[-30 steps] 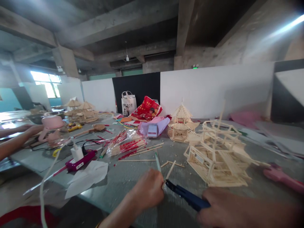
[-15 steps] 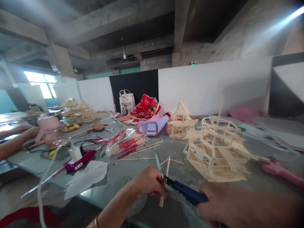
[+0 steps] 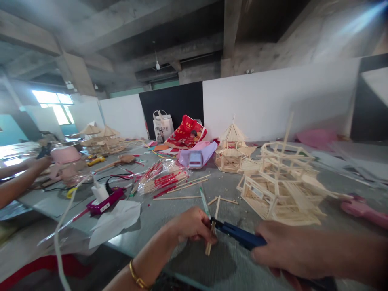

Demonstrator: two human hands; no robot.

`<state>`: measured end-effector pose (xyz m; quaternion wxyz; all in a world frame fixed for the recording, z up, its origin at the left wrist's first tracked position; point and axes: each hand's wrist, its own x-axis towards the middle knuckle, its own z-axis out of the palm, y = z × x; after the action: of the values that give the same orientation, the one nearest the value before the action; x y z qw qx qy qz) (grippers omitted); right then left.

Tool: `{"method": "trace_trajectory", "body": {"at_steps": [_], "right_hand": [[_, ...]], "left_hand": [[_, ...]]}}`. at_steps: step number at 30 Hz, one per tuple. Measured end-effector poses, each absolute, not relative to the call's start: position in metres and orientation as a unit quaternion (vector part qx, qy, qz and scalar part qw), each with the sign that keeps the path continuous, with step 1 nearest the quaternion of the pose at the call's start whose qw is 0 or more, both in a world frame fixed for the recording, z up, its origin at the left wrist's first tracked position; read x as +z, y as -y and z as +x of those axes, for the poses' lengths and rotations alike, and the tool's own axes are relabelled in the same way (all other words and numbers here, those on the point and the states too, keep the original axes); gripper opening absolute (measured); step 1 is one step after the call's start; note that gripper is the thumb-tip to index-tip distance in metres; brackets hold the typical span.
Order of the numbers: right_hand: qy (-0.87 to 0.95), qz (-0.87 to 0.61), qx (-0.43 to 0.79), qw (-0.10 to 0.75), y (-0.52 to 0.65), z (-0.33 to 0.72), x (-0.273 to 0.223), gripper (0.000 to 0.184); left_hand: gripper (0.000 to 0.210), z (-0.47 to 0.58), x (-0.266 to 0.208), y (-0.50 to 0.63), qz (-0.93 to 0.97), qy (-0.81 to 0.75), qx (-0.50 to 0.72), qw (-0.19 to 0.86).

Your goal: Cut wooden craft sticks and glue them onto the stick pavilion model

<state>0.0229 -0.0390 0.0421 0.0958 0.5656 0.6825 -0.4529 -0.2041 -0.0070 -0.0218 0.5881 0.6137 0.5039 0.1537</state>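
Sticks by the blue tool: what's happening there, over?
Left hand pinching thin sticks. Right hand gripping blue tool, dark tip at the sticks, contact unclear. Loose sticks beyond; nothing visibly blocking.

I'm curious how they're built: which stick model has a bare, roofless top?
The large model just beyond the right hand: its top is open frame; the smaller model farther back and the far-left models have pointed roofs.
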Motion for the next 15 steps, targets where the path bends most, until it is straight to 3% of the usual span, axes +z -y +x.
{"method": "trace_trajectory", "body": {"at_steps": [5, 15], "right_hand": [[-0.702, 0.546, -0.442, 0.114, 0.033, 0.024, 0.037, 0.013], [-0.689, 0.501, -0.522, 0.051, 0.017, 0.024, 0.002, 0.016]], "left_hand": [[0.013, -0.206, -0.022, 0.001, 0.613, -0.504, 0.156, 0.588], [0.014, -0.209, -0.023, -0.014, 0.591, -0.508, 0.166, 0.604]]}}
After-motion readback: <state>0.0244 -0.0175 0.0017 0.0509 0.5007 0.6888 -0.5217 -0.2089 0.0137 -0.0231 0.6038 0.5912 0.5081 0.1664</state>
